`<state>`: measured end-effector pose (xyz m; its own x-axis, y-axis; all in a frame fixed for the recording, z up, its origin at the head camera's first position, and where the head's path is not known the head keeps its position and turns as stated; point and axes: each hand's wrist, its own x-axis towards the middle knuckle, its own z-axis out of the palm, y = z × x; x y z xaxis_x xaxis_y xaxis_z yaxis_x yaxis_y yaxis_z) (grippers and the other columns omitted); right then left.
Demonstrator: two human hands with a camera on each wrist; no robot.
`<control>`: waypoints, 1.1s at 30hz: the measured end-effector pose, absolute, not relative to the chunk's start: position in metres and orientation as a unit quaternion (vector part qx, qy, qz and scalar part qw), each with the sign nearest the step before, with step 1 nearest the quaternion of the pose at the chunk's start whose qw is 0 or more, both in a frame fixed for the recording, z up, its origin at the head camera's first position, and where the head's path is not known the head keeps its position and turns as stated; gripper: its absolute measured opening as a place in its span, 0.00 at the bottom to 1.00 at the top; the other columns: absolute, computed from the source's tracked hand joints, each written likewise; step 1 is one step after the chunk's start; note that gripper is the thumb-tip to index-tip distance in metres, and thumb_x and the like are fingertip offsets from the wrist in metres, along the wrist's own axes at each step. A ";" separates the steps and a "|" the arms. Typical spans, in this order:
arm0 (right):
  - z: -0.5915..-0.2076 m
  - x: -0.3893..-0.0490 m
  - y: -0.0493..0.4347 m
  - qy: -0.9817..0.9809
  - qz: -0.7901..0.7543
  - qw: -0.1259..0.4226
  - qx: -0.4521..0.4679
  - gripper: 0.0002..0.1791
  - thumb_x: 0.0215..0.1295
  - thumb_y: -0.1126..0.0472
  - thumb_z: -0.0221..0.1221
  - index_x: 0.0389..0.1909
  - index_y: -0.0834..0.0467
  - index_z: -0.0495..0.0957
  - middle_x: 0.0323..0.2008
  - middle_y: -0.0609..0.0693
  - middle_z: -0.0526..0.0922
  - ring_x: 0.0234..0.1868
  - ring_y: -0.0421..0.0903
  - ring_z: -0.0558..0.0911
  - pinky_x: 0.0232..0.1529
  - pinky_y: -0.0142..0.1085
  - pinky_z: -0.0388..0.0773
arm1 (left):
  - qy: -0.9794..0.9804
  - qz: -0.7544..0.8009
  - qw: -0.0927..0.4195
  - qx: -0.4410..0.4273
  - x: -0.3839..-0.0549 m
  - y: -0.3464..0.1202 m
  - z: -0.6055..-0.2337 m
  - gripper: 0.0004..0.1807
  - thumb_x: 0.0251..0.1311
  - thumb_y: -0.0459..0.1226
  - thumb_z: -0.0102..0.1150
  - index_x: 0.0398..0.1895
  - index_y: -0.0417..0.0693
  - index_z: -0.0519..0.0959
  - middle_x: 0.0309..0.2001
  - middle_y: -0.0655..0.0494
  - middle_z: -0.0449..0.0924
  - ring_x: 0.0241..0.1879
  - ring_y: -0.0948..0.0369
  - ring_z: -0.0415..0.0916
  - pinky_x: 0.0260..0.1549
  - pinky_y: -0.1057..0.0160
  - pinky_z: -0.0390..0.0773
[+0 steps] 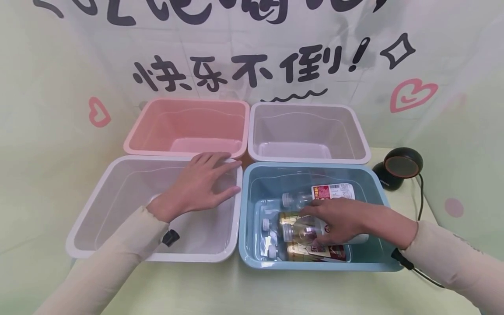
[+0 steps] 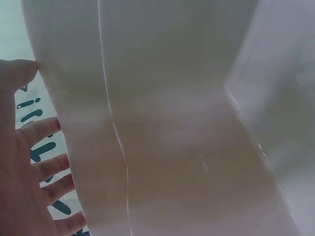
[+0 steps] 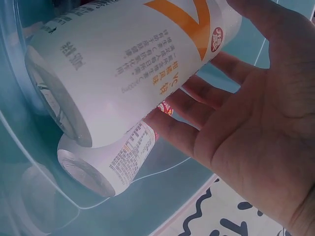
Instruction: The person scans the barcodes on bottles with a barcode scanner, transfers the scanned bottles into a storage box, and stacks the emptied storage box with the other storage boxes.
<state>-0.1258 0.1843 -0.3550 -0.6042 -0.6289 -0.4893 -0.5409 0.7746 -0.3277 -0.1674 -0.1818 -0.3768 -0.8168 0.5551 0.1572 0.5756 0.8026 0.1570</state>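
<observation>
My right hand (image 1: 348,218) reaches into the blue bin (image 1: 311,265) and grips a clear plastic bottle (image 3: 123,69) with a white and orange label, thumb on one side and fingers on the other. The bottle lies on its side, cap to the left, over other bottles. Beyond it is a bottle with a white and red label (image 1: 342,190). A gold-labelled bottle (image 1: 301,252) lies nearer the front. My left hand (image 1: 197,186) is over the grey-lilac bin (image 1: 189,258), its fingers spread and the fingertips at the right rim; nothing is held in it.
Behind stand a pink bin (image 1: 189,153) and a second pale lilac bin (image 1: 309,160). A black round device (image 1: 403,162) with a cable sits to the right of the blue bin. A printed white cloth (image 1: 220,43) hangs behind the bins.
</observation>
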 end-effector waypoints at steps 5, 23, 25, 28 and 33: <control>-0.354 -0.125 0.183 0.888 -0.064 0.318 -0.326 0.41 0.60 0.40 0.74 0.73 0.48 0.74 0.67 0.55 0.81 0.55 0.50 0.84 0.62 0.56 0.83 | -0.947 -0.102 0.052 -0.299 -0.167 -0.182 -0.376 0.40 0.67 0.68 0.55 0.77 0.63 0.72 0.79 0.50 0.67 0.79 0.46 0.64 0.78 0.36 0.63; -0.352 -0.127 0.186 0.892 -0.084 0.311 -0.317 0.39 0.60 0.46 0.76 0.72 0.46 0.74 0.63 0.48 0.84 0.56 0.48 0.85 0.62 0.55 0.84 | -0.949 -0.095 0.052 -0.297 -0.167 -0.180 -0.376 0.39 0.67 0.68 0.54 0.77 0.64 0.72 0.78 0.51 0.68 0.78 0.47 0.64 0.78 0.36 0.63; -0.350 -0.127 0.188 0.895 -0.091 0.301 -0.317 0.39 0.60 0.46 0.76 0.72 0.45 0.74 0.63 0.48 0.84 0.57 0.48 0.84 0.61 0.55 0.85 | -0.949 -0.093 0.049 -0.296 -0.167 -0.180 -0.376 0.39 0.67 0.69 0.53 0.77 0.65 0.72 0.78 0.51 0.68 0.78 0.47 0.63 0.78 0.37 0.63; -0.347 -0.126 0.190 0.899 -0.094 0.287 -0.319 0.38 0.61 0.45 0.75 0.72 0.44 0.74 0.61 0.47 0.84 0.55 0.47 0.84 0.59 0.54 0.85 | -0.950 -0.094 0.048 -0.295 -0.167 -0.180 -0.376 0.39 0.67 0.69 0.53 0.77 0.65 0.72 0.79 0.51 0.67 0.79 0.47 0.63 0.78 0.37 0.63; -0.340 -0.123 0.193 0.904 -0.089 0.264 -0.324 0.38 0.62 0.44 0.74 0.72 0.43 0.73 0.61 0.48 0.85 0.53 0.46 0.83 0.57 0.54 0.86 | -0.948 -0.103 0.049 -0.299 -0.166 -0.182 -0.377 0.39 0.67 0.68 0.54 0.77 0.64 0.72 0.79 0.50 0.67 0.78 0.46 0.63 0.78 0.35 0.63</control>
